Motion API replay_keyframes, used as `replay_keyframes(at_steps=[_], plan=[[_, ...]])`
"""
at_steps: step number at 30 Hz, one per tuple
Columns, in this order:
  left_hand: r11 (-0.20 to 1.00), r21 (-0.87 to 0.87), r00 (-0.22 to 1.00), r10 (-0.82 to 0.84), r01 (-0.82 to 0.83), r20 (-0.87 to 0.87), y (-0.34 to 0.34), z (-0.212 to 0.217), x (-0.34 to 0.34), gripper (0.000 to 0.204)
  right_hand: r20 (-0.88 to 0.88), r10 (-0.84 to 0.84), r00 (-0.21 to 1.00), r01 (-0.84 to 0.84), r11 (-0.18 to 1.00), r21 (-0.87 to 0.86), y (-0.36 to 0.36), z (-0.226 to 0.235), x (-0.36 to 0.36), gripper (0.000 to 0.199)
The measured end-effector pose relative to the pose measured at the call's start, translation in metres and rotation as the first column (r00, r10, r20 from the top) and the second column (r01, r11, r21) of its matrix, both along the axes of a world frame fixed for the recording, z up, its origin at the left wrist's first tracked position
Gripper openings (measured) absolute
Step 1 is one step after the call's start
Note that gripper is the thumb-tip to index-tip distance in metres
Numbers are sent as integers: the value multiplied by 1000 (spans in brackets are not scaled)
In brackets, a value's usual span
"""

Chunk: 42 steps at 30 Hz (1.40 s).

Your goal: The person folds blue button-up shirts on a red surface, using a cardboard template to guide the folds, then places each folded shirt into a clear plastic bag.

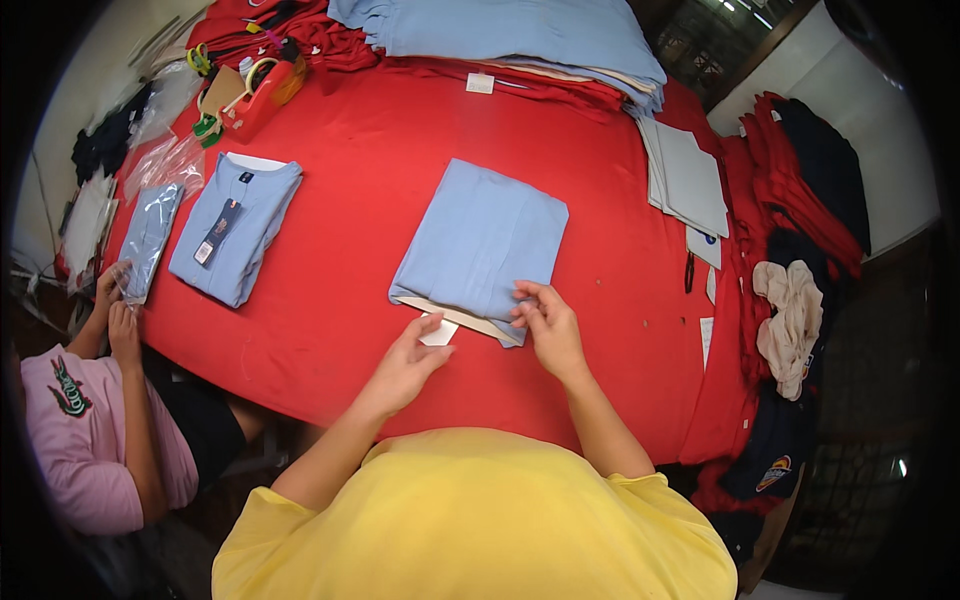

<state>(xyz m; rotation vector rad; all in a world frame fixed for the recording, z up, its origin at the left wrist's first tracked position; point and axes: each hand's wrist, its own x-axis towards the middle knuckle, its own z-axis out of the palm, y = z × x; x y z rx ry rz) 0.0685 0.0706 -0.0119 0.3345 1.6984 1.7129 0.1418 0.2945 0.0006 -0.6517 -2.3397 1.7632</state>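
A folded light blue garment (485, 235) lies in front of me on the red-covered table (350, 230). Along its near edge a cream-coloured strip (455, 312) shows, and a small white card (438, 332) sticks out below. Beside that card is my left hand (403, 365), fingers apart and holding nothing. My right hand (553, 330) is at the garment's near right corner with thumb and fingers spread; whether the fingertips touch the cloth I cannot tell.
To the left lies a stack of folded blue shirts (265, 230) with a dark hang tag. A co-worker in pink (110, 430) handles a bagged garment (152, 235). A tape dispenser (262, 95), blue cloth pile (520, 35), grey boards (688, 175) and red garments (800, 180) surround the work area.
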Motion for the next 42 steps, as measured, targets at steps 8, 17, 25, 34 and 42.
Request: replay_keyframes(at_steps=[8, 17, 25, 34, 42], plan=[[897, -358, 634, -122, -258, -764, 41, 8, -52, 25, -113, -164, 980, 134, 963, -235, 18, 8, -54, 38], [899, -435, 824, -209, -50, -526, 43, -14, -59, 34, 41, -169, 985, 174, 937, -302, 38, -15, -111, 25], [946, -310, 735, -141, -99, -663, 35, -17, -51, 40, -81, -322, 943, 232, 815, -530, 23, -25, -81, 21], [858, -440, 587, -218, -265, -779, 18, -7, -53, 37, -59, -114, 992, 125, 760, 638, -11, 16, -17, 36], [888, -439, 677, -237, -141, -697, -7, -11, -53, 55, 122, -224, 967, 228, 974, -15, -23, -18, 30, 39]])
